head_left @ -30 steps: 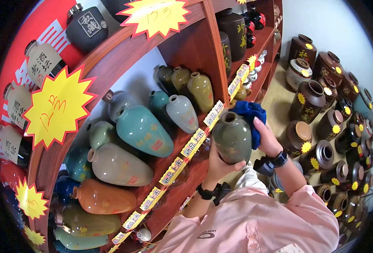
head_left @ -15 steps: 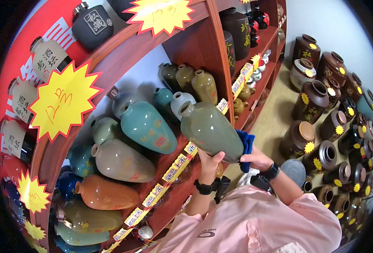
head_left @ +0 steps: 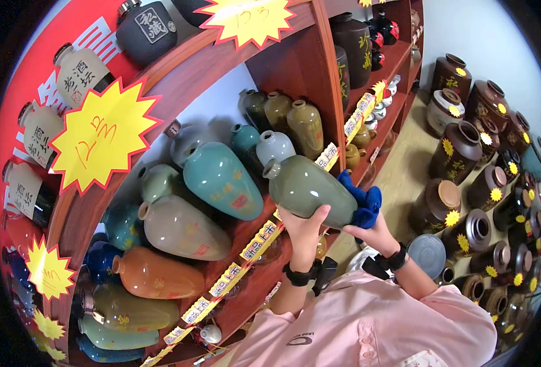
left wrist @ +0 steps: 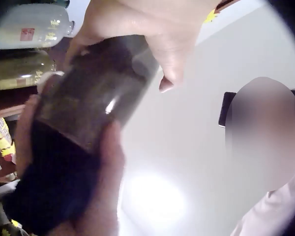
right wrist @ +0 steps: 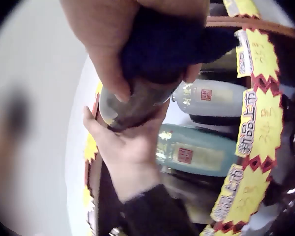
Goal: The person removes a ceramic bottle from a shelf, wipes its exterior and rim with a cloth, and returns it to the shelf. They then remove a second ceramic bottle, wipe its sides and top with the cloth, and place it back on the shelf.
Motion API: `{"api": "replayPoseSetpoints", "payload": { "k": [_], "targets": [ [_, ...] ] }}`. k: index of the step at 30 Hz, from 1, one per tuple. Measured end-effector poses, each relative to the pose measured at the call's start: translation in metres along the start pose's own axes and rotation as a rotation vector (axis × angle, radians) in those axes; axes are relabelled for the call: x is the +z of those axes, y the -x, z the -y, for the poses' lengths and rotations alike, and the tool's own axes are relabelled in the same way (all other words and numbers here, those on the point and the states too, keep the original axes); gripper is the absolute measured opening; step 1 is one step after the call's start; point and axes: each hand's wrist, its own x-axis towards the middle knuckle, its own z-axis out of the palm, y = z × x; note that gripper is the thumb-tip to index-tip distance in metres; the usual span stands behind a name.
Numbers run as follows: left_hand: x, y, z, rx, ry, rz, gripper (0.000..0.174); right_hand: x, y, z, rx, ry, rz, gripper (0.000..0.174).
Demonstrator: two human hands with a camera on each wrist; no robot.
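A glossy grey-green ceramic bottle (head_left: 313, 188) lies tilted in the air before the shelf, its narrow neck toward the upper left. My left hand (head_left: 303, 227) grips its body from below, thumb along the near side. At the bottle's base my right hand (head_left: 376, 235) holds a dark blue cloth (head_left: 365, 207) against it. The right wrist view shows the cloth (right wrist: 162, 46) wrapped over the base, with the right fingers and thumb on either side. Seen from the left wrist, the left hand (left wrist: 137, 19) spans the bottle (left wrist: 88, 93).
Beside the bottle, a wooden shelf (head_left: 246, 235) carries several bottles, among them a teal one (head_left: 221, 180) and an orange one (head_left: 157, 273). Yellow price tags (head_left: 261, 240) line its edge. Dark brown jars (head_left: 434, 205) crowd the floor at right. A person (left wrist: 270, 196) shows in the left wrist view.
The bottle has tipped from mouth toward the head camera to lying sideways, neck to the left. The right hand with the cloth has moved from its side down to its base.
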Motion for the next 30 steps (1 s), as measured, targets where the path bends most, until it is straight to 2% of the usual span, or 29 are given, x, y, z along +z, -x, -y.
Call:
{"api": "replayPoseSetpoints", "payload": {
  "k": [2,3,6,7,10,11,14,15,18,19,22,23,24,26,30],
  "targets": [
    [-0.001,-0.001,0.002,0.010,-0.097,0.054,0.085,-0.008,0.006,0.001,0.205,-0.145,0.051,0.062],
    [-0.002,0.000,0.002,0.011,-0.145,0.081,0.087,-0.010,0.006,-0.003,0.278,-0.158,0.041,0.053],
    [0.000,0.003,-0.003,0.127,-0.321,0.288,0.094,-0.006,-0.004,-0.006,0.182,-0.238,0.028,0.049],
    [0.005,0.006,-0.004,0.145,-0.321,0.324,0.101,-0.002,-0.008,0.012,0.123,-0.283,0.022,0.049],
    [0.011,0.013,-0.002,0.119,-0.335,0.393,0.100,-0.011,-0.013,0.033,0.116,-0.181,0.023,0.049],
    [0.008,0.015,0.002,0.042,-0.297,0.405,0.103,-0.011,-0.016,0.041,0.038,-0.179,0.031,0.052],
    [0.003,0.014,0.008,0.009,-0.366,0.532,0.104,-0.017,-0.024,0.068,-0.141,-0.040,0.204,0.057],
    [0.002,0.017,0.008,-0.003,-0.376,0.530,0.104,-0.023,-0.025,0.070,-0.085,0.075,0.244,0.062],
    [0.005,0.020,0.006,0.123,-0.359,0.456,0.104,-0.029,-0.020,0.042,0.112,-0.152,0.189,0.059],
    [0.004,0.023,0.010,0.096,-0.314,0.414,0.103,-0.026,-0.024,0.044,0.046,-0.101,0.167,0.055],
    [0.006,0.025,0.008,0.256,-0.323,0.340,0.103,-0.020,-0.019,0.025,0.242,-0.198,0.094,0.052],
    [0.005,0.028,0.009,0.241,-0.289,0.283,0.103,-0.012,-0.019,0.023,0.151,-0.213,0.097,0.051],
    [0.003,0.028,0.007,0.241,-0.311,0.281,0.104,-0.013,-0.015,0.013,0.199,-0.196,0.104,0.049],
    [-0.002,0.027,0.000,0.237,-0.354,0.272,0.104,-0.017,-0.004,-0.010,0.421,-0.137,0.075,0.051],
    [-0.022,0.022,0.006,0.142,-0.326,0.346,0.110,-0.025,-0.001,-0.029,0.567,-0.592,0.069,0.060]
  ]
}}
